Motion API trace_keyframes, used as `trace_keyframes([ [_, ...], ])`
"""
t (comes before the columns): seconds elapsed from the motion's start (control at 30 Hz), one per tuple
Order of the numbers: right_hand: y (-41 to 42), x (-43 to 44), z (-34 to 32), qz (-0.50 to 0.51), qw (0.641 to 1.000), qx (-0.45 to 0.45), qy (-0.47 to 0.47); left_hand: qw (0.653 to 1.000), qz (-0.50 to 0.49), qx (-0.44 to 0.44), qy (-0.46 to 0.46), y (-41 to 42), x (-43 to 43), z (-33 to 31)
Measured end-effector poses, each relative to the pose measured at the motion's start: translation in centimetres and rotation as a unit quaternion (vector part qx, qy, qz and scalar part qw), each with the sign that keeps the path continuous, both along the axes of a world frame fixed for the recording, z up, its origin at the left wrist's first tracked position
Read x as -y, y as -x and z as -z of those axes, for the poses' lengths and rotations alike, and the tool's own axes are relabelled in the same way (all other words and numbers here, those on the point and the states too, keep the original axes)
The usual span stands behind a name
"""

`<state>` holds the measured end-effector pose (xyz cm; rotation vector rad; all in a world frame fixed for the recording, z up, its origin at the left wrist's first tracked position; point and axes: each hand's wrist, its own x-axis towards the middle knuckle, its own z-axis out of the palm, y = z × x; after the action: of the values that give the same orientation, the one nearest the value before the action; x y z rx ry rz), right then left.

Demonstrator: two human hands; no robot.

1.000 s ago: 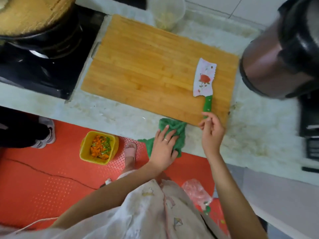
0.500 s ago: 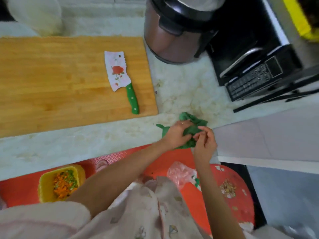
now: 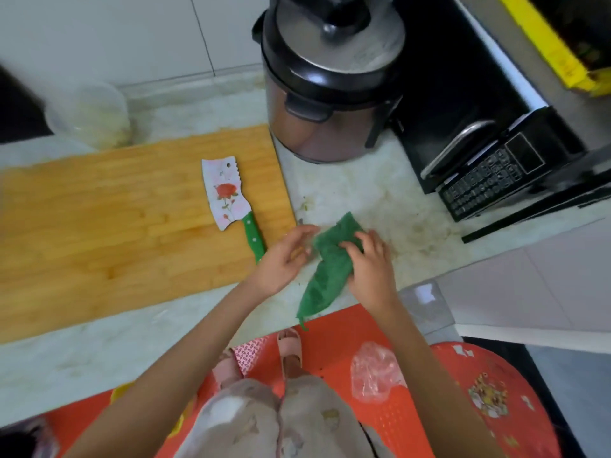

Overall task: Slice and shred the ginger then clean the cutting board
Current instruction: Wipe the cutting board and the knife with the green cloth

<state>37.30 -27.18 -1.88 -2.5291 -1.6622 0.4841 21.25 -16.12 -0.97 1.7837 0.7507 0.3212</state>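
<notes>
Your right hand [image 3: 370, 271] is clamped on the green cloth [image 3: 329, 276]: its fingers curl down over the far part of the cloth and pin it to the tabletop [image 3: 370, 193]. Your left hand [image 3: 284, 257] sits just to the left of the cloth with its fingers loose and apart and the palm turned toward it. The fingertips reach the cloth's left edge, but I cannot tell whether they touch it. The cloth lies bunched lengthwise, and its near end hangs over the tabletop's near edge.

The cutting board [image 3: 115, 226] lies flat on the tabletop to the left of both your hands, its right edge close to your left hand. The knife [image 3: 231, 201] rests on the right part of the board. Its flower-printed blade points far, and its green handle angles near and right and ends just beside your left hand.

Beyond the board's far right corner stands a steel cooker [image 3: 330, 100] with a dark lid. A black appliance [image 3: 479, 160] with a keypad is to its right. A clear plastic tub [image 3: 89, 117] stands past the board's far edge; its contents are pale but too blurred to name. On the orange floor mat [image 3: 413, 408] below lies a crumpled plastic bag [image 3: 373, 375].
</notes>
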Motion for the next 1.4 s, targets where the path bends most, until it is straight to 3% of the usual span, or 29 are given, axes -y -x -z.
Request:
trace_keyframes([
  [0.1, 0.6, 0.1, 0.2, -0.011, 0.976, -0.116, 0.182, 0.971, -0.023, -0.079, -0.225, 2.4, -2.4, 0.9],
  [0.13, 1.4, 0.3, 0.9, 0.011, 0.972, -0.134, 0.195, 0.954, -0.04, -0.132, -0.268, 2.8, -3.1, 1.3],
  [0.23, 3.8, -0.1, 3.0, 0.057, 0.988, -0.081, 0.114, 0.914, -0.016, -0.307, -0.265, 3.5, -4.2, 1.9],
  [0.33, 2.9, -3.5, 4.1, 0.062, 0.996, -0.059, 0.009, 0.892, -0.006, -0.385, -0.238, 3.9, -5.2, 2.7],
  [0.5, -1.7, -11.9, 3.5, 0.0, 0.996, -0.082, -0.023, 0.867, 0.027, -0.421, -0.267, 3.9, -5.8, 2.5],
  [0.63, -2.9, -20.2, 2.7, -0.127, 0.984, -0.118, 0.039, 0.866, 0.022, -0.427, -0.26, 3.7, -6.0, 2.2],
  [0.73, -1.5, -19.7, 3.6, -0.035, 0.986, -0.15, -0.059, 0.862, 0.017, -0.436, -0.259, 3.5, -5.8, 2.3],
  [0.8, -0.2, -16.8, 4.4, 0.062, 0.987, -0.088, -0.12, 0.861, 0.017, -0.435, -0.262, 3.4, -5.7, 2.4],
  [0.87, 0.2, -14.0, 4.6, 0.092, 0.992, -0.034, -0.076, 0.863, 0.013, -0.43, -0.266, 3.5, -5.9, 2.6],
  [0.93, 0.0, -10.9, 4.5, 0.031, 0.998, -0.041, -0.028, 0.863, 0.015, -0.429, -0.267, 3.6, -5.9, 2.6],
  [1.07, -1.2, -3.1, 2.6, -0.073, 0.993, -0.096, 0.013, 0.858, 0.031, -0.436, -0.27, 3.6, -5.7, 2.3],
  [1.2, -5.2, -1.7, -1.9, -0.098, 0.954, -0.219, 0.18, 0.86, 0.043, -0.437, -0.259, 3.8, -6.0, 1.9],
  [1.23, -6.1, -2.4, -2.7, -0.064, 0.956, -0.235, 0.161, 0.861, 0.046, -0.437, -0.257, 3.8, -5.9, 1.8],
  [1.3, -7.1, -4.9, -3.7, 0.004, 0.971, -0.238, 0.024, 0.859, 0.05, -0.439, -0.257, 3.8, -5.8, 1.8],
  [1.37, -6.7, -9.2, -3.5, 0.016, 0.975, -0.197, -0.104, 0.857, 0.053, -0.442, -0.259, 3.8, -5.8, 1.9],
  [1.4, -5.9, -11.6, -2.9, -0.002, 0.978, -0.171, -0.123, 0.857, 0.052, -0.443, -0.259, 3.8, -5.8, 1.9],
])
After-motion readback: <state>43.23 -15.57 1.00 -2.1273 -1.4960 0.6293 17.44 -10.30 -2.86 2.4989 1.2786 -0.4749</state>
